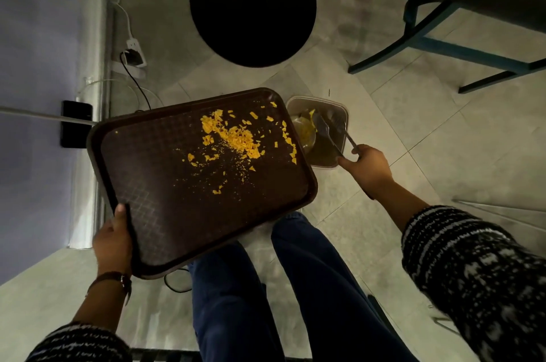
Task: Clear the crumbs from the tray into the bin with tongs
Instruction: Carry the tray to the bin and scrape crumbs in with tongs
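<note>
Holding brown tray (165, 184) by near-left rim, left hand (113, 239) clamped; yellow crumbs (233, 137) cluster near far-right edge beside bin (339, 108). Right hand (367, 168) grips tongs (332, 132), tips spread over bin. Crumbs likely light, brittle; pinch gently.

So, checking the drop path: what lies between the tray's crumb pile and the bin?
In the head view, only the tray's raised right rim separates crumbs from bin.
</note>
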{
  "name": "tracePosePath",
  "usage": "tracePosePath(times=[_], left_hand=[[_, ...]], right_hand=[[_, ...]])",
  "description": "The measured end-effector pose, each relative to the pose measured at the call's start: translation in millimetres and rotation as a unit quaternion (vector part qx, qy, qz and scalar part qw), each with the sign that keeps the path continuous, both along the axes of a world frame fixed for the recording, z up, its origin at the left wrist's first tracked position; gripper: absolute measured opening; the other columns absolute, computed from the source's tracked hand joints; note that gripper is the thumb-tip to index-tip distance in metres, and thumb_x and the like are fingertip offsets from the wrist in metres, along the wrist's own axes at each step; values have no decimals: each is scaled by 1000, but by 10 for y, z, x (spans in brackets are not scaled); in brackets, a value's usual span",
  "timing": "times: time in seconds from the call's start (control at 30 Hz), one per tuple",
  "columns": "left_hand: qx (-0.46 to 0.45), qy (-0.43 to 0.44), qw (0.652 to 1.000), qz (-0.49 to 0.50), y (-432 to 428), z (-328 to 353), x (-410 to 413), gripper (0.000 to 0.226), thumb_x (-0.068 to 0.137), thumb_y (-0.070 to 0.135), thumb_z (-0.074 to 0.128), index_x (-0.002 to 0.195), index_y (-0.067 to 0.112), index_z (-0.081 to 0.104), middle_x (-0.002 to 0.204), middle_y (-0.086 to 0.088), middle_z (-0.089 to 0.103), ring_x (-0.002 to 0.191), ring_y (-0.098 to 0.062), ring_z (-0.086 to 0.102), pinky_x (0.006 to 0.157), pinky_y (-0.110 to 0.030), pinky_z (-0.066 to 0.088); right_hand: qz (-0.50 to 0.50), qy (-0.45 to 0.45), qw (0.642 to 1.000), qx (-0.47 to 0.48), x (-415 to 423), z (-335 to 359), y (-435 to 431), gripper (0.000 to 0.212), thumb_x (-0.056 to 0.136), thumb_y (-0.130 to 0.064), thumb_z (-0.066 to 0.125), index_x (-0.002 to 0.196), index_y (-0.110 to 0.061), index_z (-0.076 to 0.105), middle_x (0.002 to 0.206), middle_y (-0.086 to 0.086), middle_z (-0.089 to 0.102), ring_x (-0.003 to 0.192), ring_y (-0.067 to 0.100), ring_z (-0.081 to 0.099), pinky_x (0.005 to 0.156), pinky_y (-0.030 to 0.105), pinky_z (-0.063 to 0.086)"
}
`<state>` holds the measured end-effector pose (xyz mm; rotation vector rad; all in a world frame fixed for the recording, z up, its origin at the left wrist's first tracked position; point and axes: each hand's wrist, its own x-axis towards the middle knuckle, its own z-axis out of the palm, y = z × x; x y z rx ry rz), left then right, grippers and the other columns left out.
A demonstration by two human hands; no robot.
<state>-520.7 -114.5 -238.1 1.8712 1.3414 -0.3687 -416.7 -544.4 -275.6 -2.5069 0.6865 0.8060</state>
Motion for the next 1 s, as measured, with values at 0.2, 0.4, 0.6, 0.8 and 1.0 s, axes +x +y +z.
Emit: tracePosePath(times=[0.2,0.4,0.6,0.8,1.0], left_hand=[[-9,1,1000,5,-25,-25,-25,45,92,55,41,64,20,47,70,3,49,87,-24,50,80,-33,37],[-13,-27,1000,-5,-160,28,51,53,95,47,41,73,0,53,65,-7,48,61,-21,43,64,-27,34],[-19,-37,999,-15,-327,95,58,55,95,49,38,77,0,54,69,-10,50,66,-23,46,59,-28,35],[-35,-42,998,-7,-481,154,-61,49,94,54,35,97,10,57,97,-12,56,92,-27,52,82,-37,40],[-40,-44,998,-13,-513,210,-135,55,94,53,37,96,3,58,93,-17,57,89,-31,53,77,-37,38]], right_hand=[[-17,13,1000,-15,-76,37,83,63,79,-50,67,126,-11,54,126,9,61,107,27,61,80,30,47],[-28,-28,999,33,-424,330,364,57,79,-55,64,119,-15,54,72,-10,49,67,13,50,52,22,35],[-146,23,978,146,-959,404,954,46,83,-53,61,110,-16,58,89,-2,65,82,16,64,70,29,50],[-273,18,932,237,-831,509,1490,33,87,-47,60,96,-16,53,77,-9,56,75,10,58,64,23,43],[-222,14,942,250,-603,662,1618,45,83,-52,62,112,-18,52,88,-11,58,92,13,60,83,32,52]])
